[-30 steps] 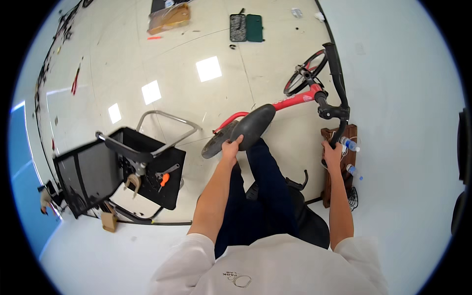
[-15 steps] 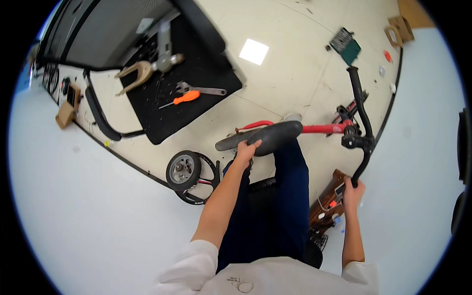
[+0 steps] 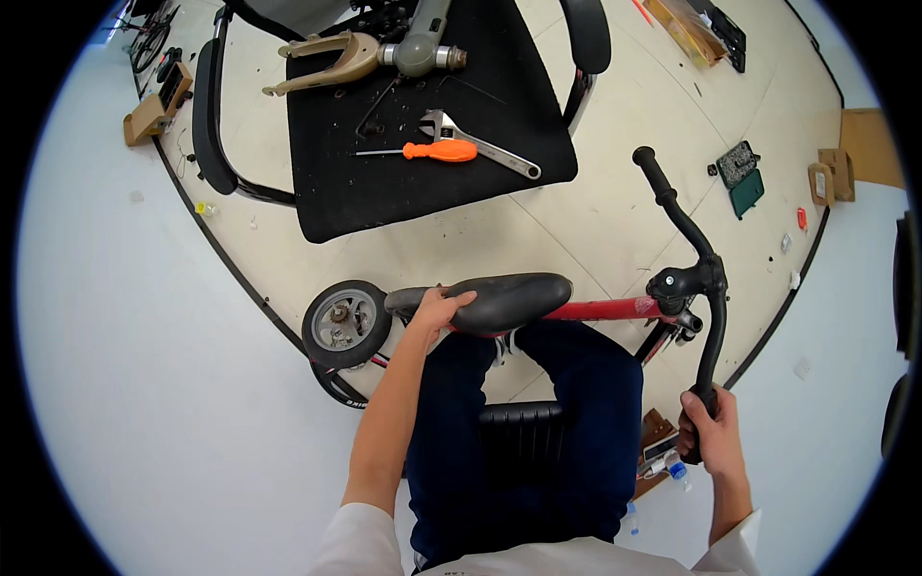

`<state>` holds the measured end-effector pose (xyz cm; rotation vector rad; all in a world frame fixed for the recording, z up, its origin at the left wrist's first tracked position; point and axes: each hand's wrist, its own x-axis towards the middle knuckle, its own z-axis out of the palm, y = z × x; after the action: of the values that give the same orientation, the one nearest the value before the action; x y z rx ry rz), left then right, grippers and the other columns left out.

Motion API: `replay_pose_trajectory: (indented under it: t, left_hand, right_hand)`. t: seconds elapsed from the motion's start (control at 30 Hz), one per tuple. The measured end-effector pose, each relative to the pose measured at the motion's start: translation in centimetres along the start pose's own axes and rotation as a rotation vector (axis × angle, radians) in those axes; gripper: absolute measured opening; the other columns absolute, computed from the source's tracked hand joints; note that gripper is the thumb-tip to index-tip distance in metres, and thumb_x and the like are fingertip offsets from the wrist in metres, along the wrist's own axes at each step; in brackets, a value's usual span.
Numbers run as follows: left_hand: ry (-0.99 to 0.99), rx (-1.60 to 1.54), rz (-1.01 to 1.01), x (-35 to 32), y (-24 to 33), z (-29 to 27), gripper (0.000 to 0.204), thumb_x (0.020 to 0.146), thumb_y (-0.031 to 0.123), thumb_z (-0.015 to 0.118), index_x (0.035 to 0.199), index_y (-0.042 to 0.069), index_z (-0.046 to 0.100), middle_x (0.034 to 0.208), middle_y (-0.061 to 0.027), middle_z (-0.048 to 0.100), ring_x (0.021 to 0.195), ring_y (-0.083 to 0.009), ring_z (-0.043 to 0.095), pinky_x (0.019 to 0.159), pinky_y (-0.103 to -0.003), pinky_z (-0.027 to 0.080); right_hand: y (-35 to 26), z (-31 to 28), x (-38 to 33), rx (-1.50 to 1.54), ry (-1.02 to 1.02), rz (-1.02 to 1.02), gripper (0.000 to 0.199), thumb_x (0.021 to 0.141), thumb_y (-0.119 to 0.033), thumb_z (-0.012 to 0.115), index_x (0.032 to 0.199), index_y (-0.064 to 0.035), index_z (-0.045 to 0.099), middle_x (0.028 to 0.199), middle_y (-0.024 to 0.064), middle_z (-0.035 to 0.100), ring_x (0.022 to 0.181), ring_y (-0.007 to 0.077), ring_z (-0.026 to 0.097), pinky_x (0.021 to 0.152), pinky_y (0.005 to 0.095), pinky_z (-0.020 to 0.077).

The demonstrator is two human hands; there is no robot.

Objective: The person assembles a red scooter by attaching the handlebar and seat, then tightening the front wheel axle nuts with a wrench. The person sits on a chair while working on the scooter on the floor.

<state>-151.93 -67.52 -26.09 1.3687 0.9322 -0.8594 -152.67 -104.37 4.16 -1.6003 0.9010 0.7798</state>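
A small bike with a red frame (image 3: pixel 615 310) stands crosswise in front of my knees. Its black saddle (image 3: pixel 514 296) is gripped along the near edge by my left hand (image 3: pixel 444 310), thumb on top. My right hand (image 3: pixel 713 430) is wrapped round the near grip of the black handlebar (image 3: pixel 718 317); the far grip points away from me. Left of the saddle, a spoked wheel (image 3: pixel 346 324) with a black tyre lies over another wheel that is mostly hidden. The bike's underside is largely out of sight behind my legs.
Beyond the bike, a black chair (image 3: pixel 413 206) holds an orange screwdriver (image 3: pixel 442 151), an adjustable wrench (image 3: pixel 497 156), hex keys and a beige fork (image 3: pixel 331 65). A green tool case (image 3: pixel 742 182) lies open on the floor at right, near cardboard boxes (image 3: pixel 836 178).
The view has shifted, and the chair shows nearer the middle. The saddle and my left hand appear farther left, the handlebar grip and my right hand lower. Both hands keep their hold.
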Motion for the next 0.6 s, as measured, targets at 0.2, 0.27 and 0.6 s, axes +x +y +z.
replay_pose_trajectory:
  t: [0.2,0.27,0.6]
  left_hand:
    - [-0.002,0.067,0.145,0.6,0.6,-0.6,0.066,0.084,0.029,0.074,0.126,-0.016,0.051,0.115,-0.0237,0.062,0.101,-0.0263,0.063,0.087,-0.035,0.049]
    - [0.017,0.164,0.217,1.2,0.6,-0.3,0.068,0.085,0.032,0.074,0.127,-0.016,0.049,0.113,-0.0200,0.064,0.098,-0.0230,0.062,0.085,-0.035,0.048]
    - [0.039,0.099,0.330,0.1,-3.1,2.9,0.060,0.086,0.031,0.074,0.118,-0.015,0.056,0.111,-0.0210,0.065,0.095,-0.0295,0.065,0.081,-0.041,0.052]
  right_hand:
    - [0.8,-1.0,-0.7,-0.176,-0.007,-0.074,0.022,0.088,-0.008,0.065,0.082,-0.0036,0.045,0.053,0.0009,0.045,0.038,0.0100,0.046,0.035,0.0270,0.0401]
    - [2.9,-2.1,-2.0,-0.193,0.004,-0.145,0.022,0.089,-0.009,0.065,0.082,-0.0036,0.045,0.052,0.0002,0.045,0.037,0.0101,0.045,0.035,0.0271,0.0396]
    - [12.3,-2.7,-3.3,-0.159,0.077,-0.555,0.024,0.089,-0.018,0.065,0.077,-0.0012,0.054,0.053,0.0005,0.048,0.036,0.0100,0.046,0.035,0.0271,0.0371]
